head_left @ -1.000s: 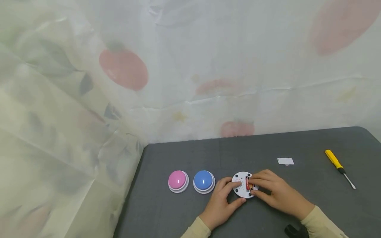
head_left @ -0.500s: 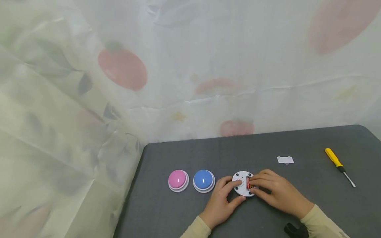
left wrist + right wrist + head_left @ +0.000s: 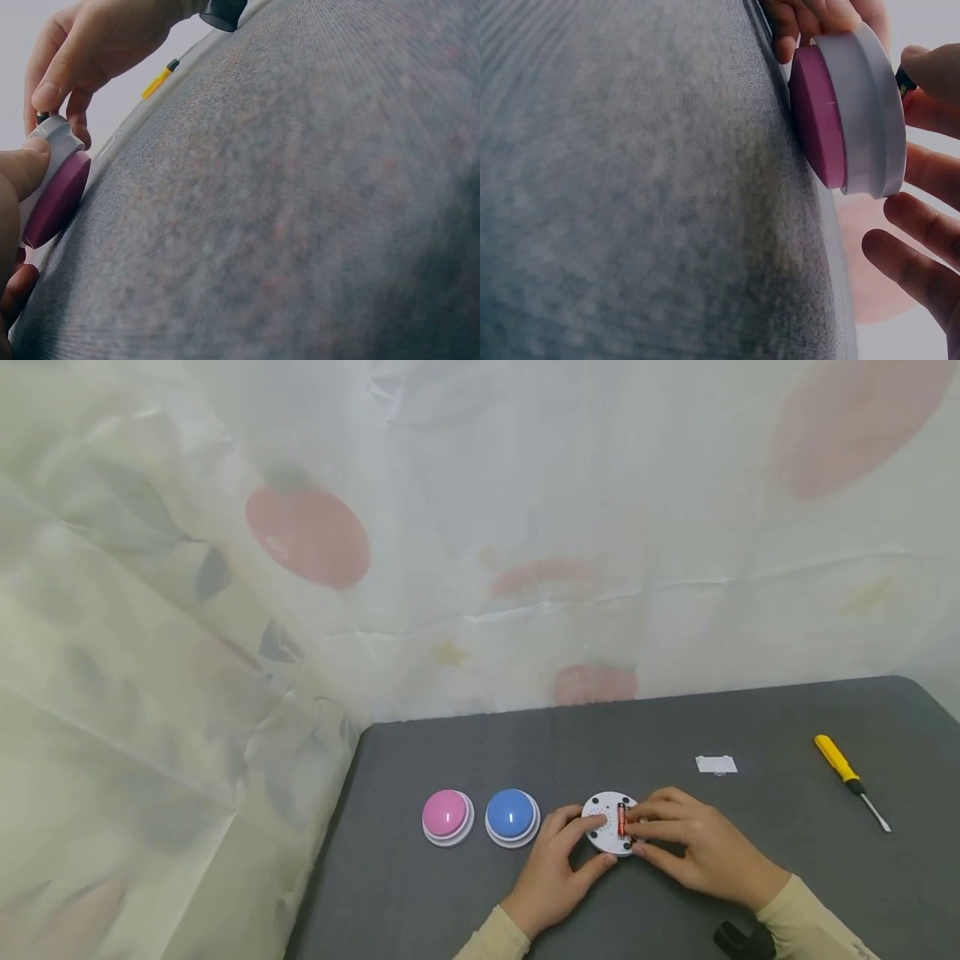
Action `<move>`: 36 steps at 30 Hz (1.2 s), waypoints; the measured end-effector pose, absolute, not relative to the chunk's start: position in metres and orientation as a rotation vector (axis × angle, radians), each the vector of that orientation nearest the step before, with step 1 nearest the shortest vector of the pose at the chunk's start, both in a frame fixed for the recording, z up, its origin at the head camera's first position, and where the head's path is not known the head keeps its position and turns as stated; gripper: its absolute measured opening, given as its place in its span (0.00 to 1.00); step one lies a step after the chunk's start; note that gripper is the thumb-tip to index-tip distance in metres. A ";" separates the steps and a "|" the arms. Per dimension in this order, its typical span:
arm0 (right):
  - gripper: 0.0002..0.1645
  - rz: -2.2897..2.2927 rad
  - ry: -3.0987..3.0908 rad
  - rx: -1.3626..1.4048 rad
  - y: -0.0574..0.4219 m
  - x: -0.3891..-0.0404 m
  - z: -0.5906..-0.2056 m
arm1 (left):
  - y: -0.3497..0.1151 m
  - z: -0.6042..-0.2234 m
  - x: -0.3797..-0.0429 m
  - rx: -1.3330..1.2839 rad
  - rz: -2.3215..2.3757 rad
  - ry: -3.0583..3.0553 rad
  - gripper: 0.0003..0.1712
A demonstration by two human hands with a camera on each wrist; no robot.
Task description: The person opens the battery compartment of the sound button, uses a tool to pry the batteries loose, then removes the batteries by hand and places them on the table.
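A round white-based push button (image 3: 604, 841) lies upside down on the table, its dome (image 3: 819, 116), purplish pink in the wrist views, facing down. My left hand (image 3: 551, 872) holds its rim between thumb and fingers, with the index finger reaching over the base. A red AAA-type battery (image 3: 621, 818) sits in the base's compartment. Beside it, my right hand (image 3: 693, 842) pinches another battery (image 3: 905, 82), whose dark end shows in the right wrist view. The right fingers cover most of this battery and part of the compartment, so how it is seated cannot be told.
To the left stand a pink button (image 3: 445, 815) and a blue button (image 3: 511, 815), domes up. A small white battery cover (image 3: 716, 764) lies behind the right hand. Farther right is a yellow-handled screwdriver (image 3: 840, 762). A black object (image 3: 742, 941) sits by the right sleeve.
The right thumb and fingers have shifted slightly over the second battery, and less of it shows between them. The left hand keeps its hold; the button stays nearly in place.
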State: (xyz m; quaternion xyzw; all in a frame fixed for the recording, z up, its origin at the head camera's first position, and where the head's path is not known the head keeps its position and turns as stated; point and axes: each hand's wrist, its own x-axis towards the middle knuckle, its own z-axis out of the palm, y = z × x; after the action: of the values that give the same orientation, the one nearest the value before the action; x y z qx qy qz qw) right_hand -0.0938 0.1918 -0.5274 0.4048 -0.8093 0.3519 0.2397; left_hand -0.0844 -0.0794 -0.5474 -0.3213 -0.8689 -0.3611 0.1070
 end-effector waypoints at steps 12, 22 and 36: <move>0.26 0.993 -2.272 1.089 0.193 -0.090 -0.522 | -0.080 -0.547 -0.084 -0.924 -1.120 -2.587 0.29; 0.29 1.110 -2.300 1.059 0.190 -0.091 -0.520 | -0.084 -0.549 -0.085 -0.917 -1.088 -2.582 0.30; 0.33 1.047 -2.370 0.883 0.215 -0.097 -0.529 | -0.083 -0.550 -0.085 -0.923 -1.077 -2.570 0.30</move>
State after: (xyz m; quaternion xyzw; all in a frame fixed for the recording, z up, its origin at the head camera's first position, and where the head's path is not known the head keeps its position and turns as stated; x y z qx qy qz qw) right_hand -0.0971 0.2152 -0.5288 0.3162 -0.8482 0.3746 0.2008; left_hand -0.0851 -0.0828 -0.5499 -0.3128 -0.8709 -0.3649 0.1027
